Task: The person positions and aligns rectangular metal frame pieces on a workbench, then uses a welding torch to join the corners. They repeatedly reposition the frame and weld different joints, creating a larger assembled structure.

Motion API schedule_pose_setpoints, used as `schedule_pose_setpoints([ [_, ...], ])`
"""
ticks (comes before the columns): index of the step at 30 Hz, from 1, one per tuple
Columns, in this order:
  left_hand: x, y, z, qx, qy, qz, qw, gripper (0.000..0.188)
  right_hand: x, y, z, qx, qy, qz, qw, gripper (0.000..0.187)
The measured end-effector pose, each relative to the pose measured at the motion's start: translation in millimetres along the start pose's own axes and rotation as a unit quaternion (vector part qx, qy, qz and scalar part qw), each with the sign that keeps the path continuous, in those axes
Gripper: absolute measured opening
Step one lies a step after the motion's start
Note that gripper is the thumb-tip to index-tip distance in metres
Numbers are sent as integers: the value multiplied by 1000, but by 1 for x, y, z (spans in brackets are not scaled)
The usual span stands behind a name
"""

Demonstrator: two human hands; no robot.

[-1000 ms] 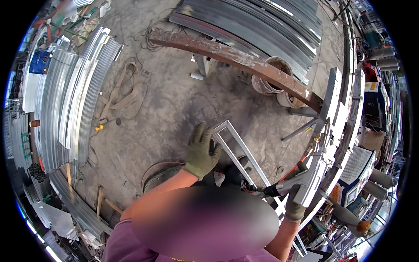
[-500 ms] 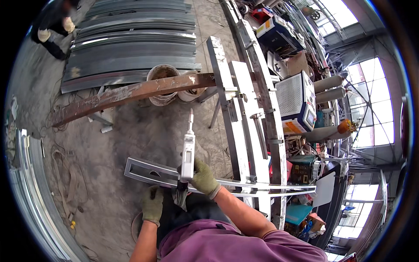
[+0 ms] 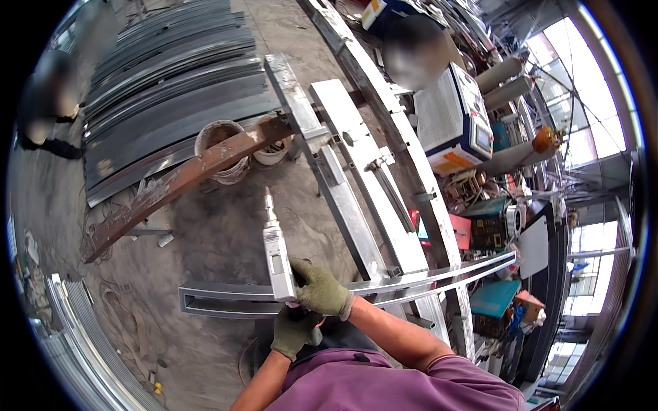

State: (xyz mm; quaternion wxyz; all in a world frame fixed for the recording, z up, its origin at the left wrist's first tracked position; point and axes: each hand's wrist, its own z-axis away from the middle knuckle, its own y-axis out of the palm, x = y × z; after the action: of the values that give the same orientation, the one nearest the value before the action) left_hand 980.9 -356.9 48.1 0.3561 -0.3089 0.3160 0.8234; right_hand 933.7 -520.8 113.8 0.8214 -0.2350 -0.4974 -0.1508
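Note:
A pale grey welding gun (image 3: 277, 264) with a coppery nozzle points away from me. My right hand (image 3: 322, 291), in a green work glove, is closed round its side near the back. Just below, my left hand (image 3: 295, 332), gloved alike, is closed on the dark rear end of the gun, its fingers partly hidden. Under the gun a long, narrow metal frame (image 3: 223, 291) of two rails joined by an end piece runs from the left, across the steel beams, to the right. The gun covers part of its near end.
Long steel beams (image 3: 343, 198) stretch away at the right, with a bar clamp (image 3: 384, 181) on them. A brown bent beam (image 3: 185, 171) crosses in front of buckets (image 3: 219, 147). Metal sheets (image 3: 178, 116) lie beyond. A machine cabinet (image 3: 449, 113) stands right; a person (image 3: 51, 103) is far left.
My left hand has moved from beside the metal frame's near rail to the gun's rear end. My view has turned, shifting the background. My right hand still holds the gun.

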Motion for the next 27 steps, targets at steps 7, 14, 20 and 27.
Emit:
schedule_pose_setpoints([
  [7, -20, 44, -15, -39, -84, -48, 995, 19, -67, -88, 24, -68, 64, -212, 973, 61],
  [14, -24, 38, -30, -118, -63, -42, 990, 10, -218, -235, 26, -337, 213, 192, 897, 60],
  [20, -43, 11, 0, -260, 22, 9, 965, 22, -271, -306, -41, -321, 169, 462, 809, 51],
  [27, -38, 1, 50, -389, -52, 43, 919, 18, -306, -329, -82, -270, 275, 471, 793, 36],
])
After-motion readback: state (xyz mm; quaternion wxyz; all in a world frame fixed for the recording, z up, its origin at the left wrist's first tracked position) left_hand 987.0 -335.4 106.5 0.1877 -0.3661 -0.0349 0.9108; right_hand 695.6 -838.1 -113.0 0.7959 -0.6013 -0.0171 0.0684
